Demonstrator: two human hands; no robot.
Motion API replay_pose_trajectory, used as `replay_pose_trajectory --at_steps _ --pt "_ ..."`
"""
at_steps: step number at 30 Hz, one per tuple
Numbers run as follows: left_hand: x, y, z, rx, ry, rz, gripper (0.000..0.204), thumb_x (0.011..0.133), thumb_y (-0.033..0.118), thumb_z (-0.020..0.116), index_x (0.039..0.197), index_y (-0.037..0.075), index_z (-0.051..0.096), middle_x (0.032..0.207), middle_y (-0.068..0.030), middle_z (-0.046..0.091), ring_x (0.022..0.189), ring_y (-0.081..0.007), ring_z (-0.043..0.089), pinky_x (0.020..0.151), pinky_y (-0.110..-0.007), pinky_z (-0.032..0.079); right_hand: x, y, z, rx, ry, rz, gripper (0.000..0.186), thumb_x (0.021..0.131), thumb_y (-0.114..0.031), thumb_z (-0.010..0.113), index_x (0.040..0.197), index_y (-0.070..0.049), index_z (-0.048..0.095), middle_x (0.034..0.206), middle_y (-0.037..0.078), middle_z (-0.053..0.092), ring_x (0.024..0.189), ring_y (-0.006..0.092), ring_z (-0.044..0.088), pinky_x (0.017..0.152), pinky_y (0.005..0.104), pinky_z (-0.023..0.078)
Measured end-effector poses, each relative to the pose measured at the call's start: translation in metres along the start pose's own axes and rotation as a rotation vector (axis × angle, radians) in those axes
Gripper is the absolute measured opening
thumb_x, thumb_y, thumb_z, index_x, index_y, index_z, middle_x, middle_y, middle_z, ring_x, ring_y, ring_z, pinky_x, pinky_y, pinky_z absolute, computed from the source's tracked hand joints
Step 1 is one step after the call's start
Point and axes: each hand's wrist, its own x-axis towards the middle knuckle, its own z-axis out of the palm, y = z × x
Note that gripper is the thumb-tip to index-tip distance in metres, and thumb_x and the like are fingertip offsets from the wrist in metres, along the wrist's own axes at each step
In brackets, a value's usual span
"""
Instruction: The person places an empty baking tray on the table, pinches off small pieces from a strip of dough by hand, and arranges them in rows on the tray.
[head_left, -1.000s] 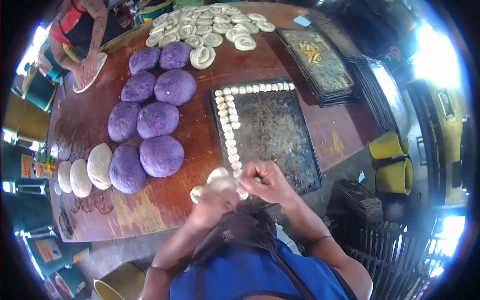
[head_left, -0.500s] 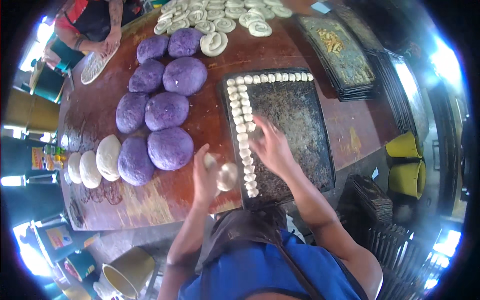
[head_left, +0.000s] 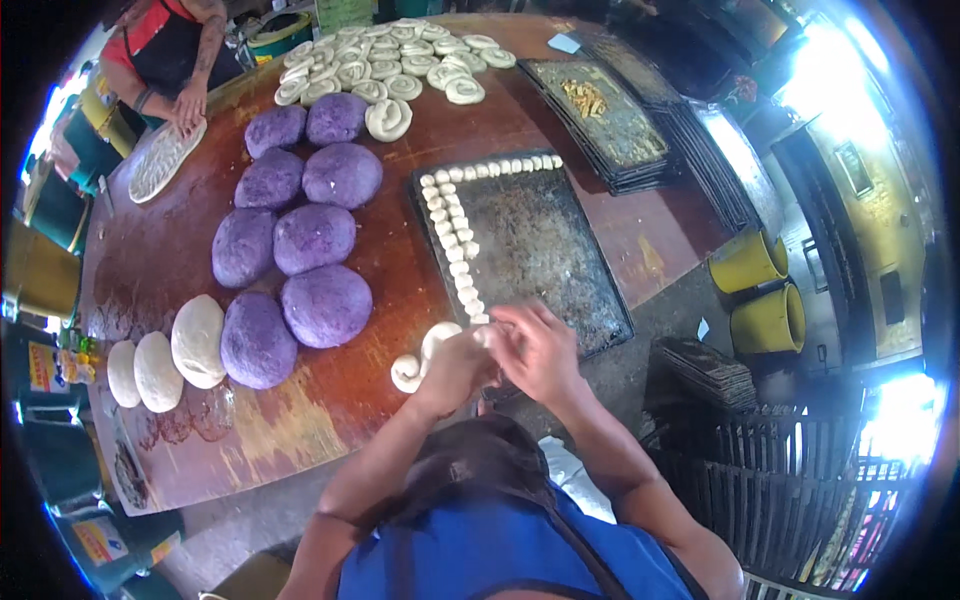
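White dough rope [head_left: 436, 342], smooth and soft, bends out from under the left hand [head_left: 458, 372] into a rounded curl, close to the table's [head_left: 400, 260] near edge, beside the near-left corner of a scuffed, dark metal baking tray [head_left: 540, 250]. The left hand is curled around the dough; the right hand [head_left: 538, 352], its fingers half bent, meets it, though whether it grips any dough I cannot tell. Small, knobbly dough pieces [head_left: 466, 236] line the tray's far and left edges. Rough-skinned purple dough mounds [head_left: 326, 306] sit toward the table's left edge.

Head-worn fisheye camera looks down from six o'clock, close above both bare hands [head_left: 543, 350], facing twelve across worn reddish-brown tabletop [head_left: 402, 275].
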Motion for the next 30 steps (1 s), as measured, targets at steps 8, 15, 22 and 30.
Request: replay_pose_trajectory --at_steps 8,15,22,30 --pt "0.003 0.066 -0.031 0.093 0.326 0.588 0.010 0.096 0.012 0.050 0.089 0.006 0.055 0.071 0.0014 0.050 0.064 -0.0087 0.047 0.057 -0.022 0.039 0.034 0.077 -0.019 0.484 -0.412 0.174 0.011 0.087 -0.012 0.064 0.086 -0.001 0.062 0.070 0.005 0.065 0.065 0.0134 0.063 0.055 0.0275 0.048" --pt "-0.006 0.031 0.005 0.058 0.349 -0.278 0.010 0.092 0.004 0.055 0.102 0.001 0.057 0.073 -0.0007 0.055 0.063 -0.0088 0.053 0.054 -0.023 0.043 0.078 0.174 0.061 0.058 -0.170 0.055 0.019 0.082 -0.015 0.071 0.094 -0.002 0.063 0.082 0.012 0.066 0.071 0.0216 0.066 0.062 0.0337 0.053" --pt "0.020 -0.017 -0.036 0.296 0.781 0.136 0.056 0.082 -0.013 0.048 0.136 0.000 0.040 0.088 -0.0059 0.062 0.076 -0.0152 0.058 0.073 -0.031 0.050 0.070 0.098 0.024 0.026 -0.247 0.179 0.034 0.083 -0.020 0.072 0.108 -0.002 0.058 0.100 0.016 0.064 0.071 0.0197 0.067 0.059 0.0328 0.054" --pt "-0.022 -0.024 -0.036 0.385 -0.119 0.145 0.039 0.100 0.033 0.045 0.121 0.001 0.052 0.083 -0.0059 0.060 0.070 -0.0156 0.059 0.063 -0.029 0.049 -0.010 -0.008 -0.012 0.072 -0.132 0.024 0.022 0.076 -0.004 0.072 0.098 -0.005 0.067 0.093 0.015 0.067 0.076 0.0239 0.067 0.069 0.0340 0.054"
